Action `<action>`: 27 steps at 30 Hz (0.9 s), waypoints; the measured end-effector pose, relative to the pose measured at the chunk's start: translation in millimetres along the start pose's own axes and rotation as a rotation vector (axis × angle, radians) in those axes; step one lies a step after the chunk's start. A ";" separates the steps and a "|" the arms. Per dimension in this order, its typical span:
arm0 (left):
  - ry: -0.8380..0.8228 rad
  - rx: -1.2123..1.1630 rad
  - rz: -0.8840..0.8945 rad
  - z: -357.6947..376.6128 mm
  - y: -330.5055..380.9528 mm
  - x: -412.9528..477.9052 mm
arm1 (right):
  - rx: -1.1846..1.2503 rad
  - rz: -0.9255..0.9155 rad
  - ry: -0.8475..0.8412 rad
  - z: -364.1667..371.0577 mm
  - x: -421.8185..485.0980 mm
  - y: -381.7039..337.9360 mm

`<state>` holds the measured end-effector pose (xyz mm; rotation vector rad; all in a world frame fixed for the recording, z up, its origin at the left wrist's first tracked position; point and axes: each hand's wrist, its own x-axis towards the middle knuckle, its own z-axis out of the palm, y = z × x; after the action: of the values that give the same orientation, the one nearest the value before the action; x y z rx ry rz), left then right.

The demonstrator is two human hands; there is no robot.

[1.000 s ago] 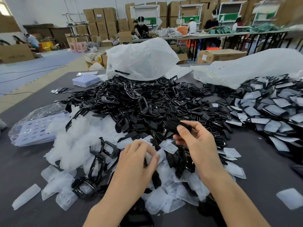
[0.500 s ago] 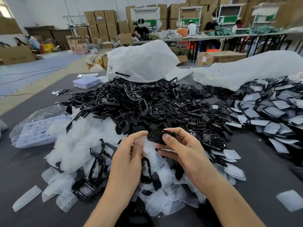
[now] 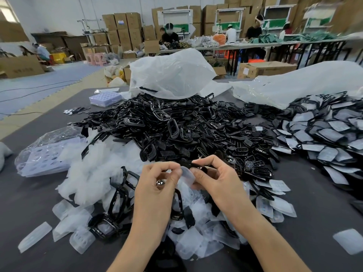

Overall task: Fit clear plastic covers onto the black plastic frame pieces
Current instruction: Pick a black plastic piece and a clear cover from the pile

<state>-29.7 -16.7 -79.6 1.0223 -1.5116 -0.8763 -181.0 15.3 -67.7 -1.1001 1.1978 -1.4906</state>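
The table (image 3: 29, 193) bears the frame heap (image 3: 176, 124), by far the biggest mass, so most of the job looks undone; right of the heap spreads the done pile (image 3: 324, 138), frames that appear to wear their covers, a fair share finished; on the heap's near-left flank lies a drift of loose covers (image 3: 88, 173), plenty waiting; at the heap's near edge the left hand (image 3: 155, 185), fingers curled, pinches one cover (image 3: 187, 174) by its edge; the right hand (image 3: 218, 179), finger and thumb closed, grips a frame (image 3: 202, 167) just above that cover; whether the two parts touch I cannot tell; this pair seems mid-fit, not yet seated.
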 end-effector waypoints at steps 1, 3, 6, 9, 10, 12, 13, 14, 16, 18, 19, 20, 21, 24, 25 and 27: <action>0.009 0.005 0.017 0.2 0.3 -0.4 | 0.013 0.000 -0.005 1.1 -0.1 -0.1; 0.006 -0.002 0.020 1.6 0.3 -1.5 | 0.030 -0.002 -0.023 2.6 -0.3 1.6; 0.029 -0.081 -0.030 4.1 -0.7 -2.0 | 0.057 -0.009 -0.044 3.8 -1.1 3.7; 0.021 -0.174 -0.109 3.8 -2.4 -0.5 | 0.101 0.003 -0.047 4.4 -2.3 3.7; -0.011 -0.210 -0.131 3.4 -3.1 0.6 | 0.119 0.004 -0.049 4.3 -2.5 3.7; -0.079 -0.286 -0.168 2.8 -5.4 2.3 | 0.154 -0.001 -0.060 5.4 -3.1 1.5; -0.097 -0.310 -0.173 2.4 -6.7 2.9 | 0.172 -0.002 -0.067 6.1 -3.2 0.5; -0.100 -0.318 -0.169 2.1 -7.5 3.2 | 0.193 0.001 -0.074 7.3 -3.3 -0.4; -0.087 -0.316 -0.161 1.7 -8.5 2.7 | 0.220 0.003 -0.088 10.0 -3.4 -1.1; -0.076 -0.317 -0.151 1.8 -9.4 2.0 | 0.182 -0.014 -0.066 10.9 -2.5 0.5; -0.078 -0.312 -0.142 2.0 -9.2 1.7 | 0.150 -0.026 -0.047 10.7 -2.1 1.1; -0.085 -0.297 -0.128 2.1 -8.1 1.6 | 0.117 -0.037 -0.026 9.5 -1.5 2.1; -0.098 -0.278 -0.117 2.4 -5.7 1.2 | 0.090 -0.043 -0.008 7.7 -1.0 2.5; -0.143 -0.116 -0.034 2.4 -1.6 0.2 | 0.049 -0.038 0.012 2.6 -0.5 1.7; -0.141 -0.064 -0.013 2.2 0.0 0.0 | 0.048 -0.035 0.009 1.8 -0.6 1.7; -0.120 -0.030 -0.003 2.8 1.6 -1.1 | 0.048 -0.032 0.005 2.4 -1.1 1.9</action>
<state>-32.6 -15.1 -79.0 0.9651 -1.5925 -0.9742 -178.2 15.7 -69.4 -1.0886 1.1463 -1.5397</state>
